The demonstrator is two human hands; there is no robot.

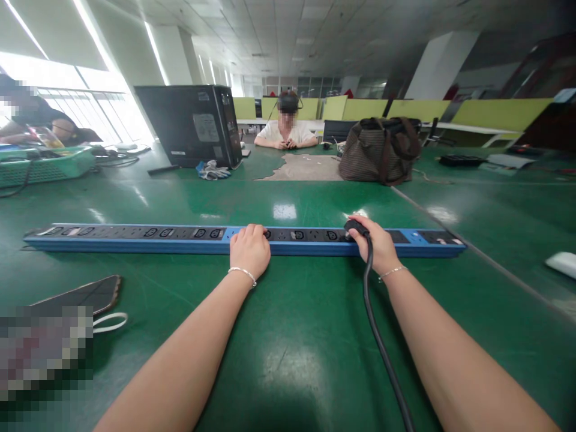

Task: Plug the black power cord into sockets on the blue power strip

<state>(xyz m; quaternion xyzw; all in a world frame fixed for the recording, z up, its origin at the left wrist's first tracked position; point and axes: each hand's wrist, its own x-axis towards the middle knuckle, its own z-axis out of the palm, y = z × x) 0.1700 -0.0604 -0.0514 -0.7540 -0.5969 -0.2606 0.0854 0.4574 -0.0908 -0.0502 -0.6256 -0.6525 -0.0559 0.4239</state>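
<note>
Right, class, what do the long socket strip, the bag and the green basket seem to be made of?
Socket strip: probably satin-coated metal, with straight blue edges. Bag: likely matt woven fabric, visibly textured. Basket: apparently smooth plastic, with regular perforations.

I can't make out any writing from here; the pale label on the black computer case is too blurred.

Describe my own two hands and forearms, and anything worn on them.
Your left hand and right hand are gloveless. Each wrist carries a thin, pale, silvery bracelet. No sleeves cover the visible forearms, and no rings can be made out.
</note>
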